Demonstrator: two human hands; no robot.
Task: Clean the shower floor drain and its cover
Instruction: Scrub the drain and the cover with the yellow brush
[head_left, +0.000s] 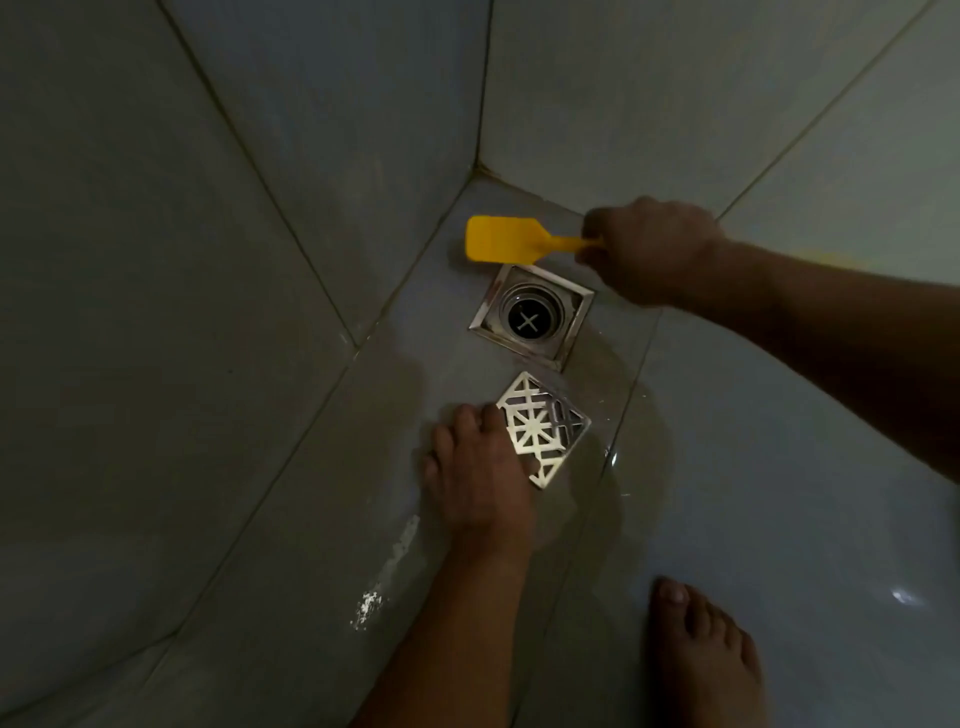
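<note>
With the drain cover (543, 428) lifted out and lying flat on the wet floor just beside the open drain (531, 313), the left hand (475, 478) pins its edge under flattened fingers, while the right hand (647, 249), fingers wrapped tight around the handle, holds the yellow brush (501, 240) just beyond the drain, likely ready to scrub.

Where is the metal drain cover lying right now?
The drain cover lies flat on the wet floor tile, just nearer the camera than the open drain, with the left hand touching its left edge.
</note>
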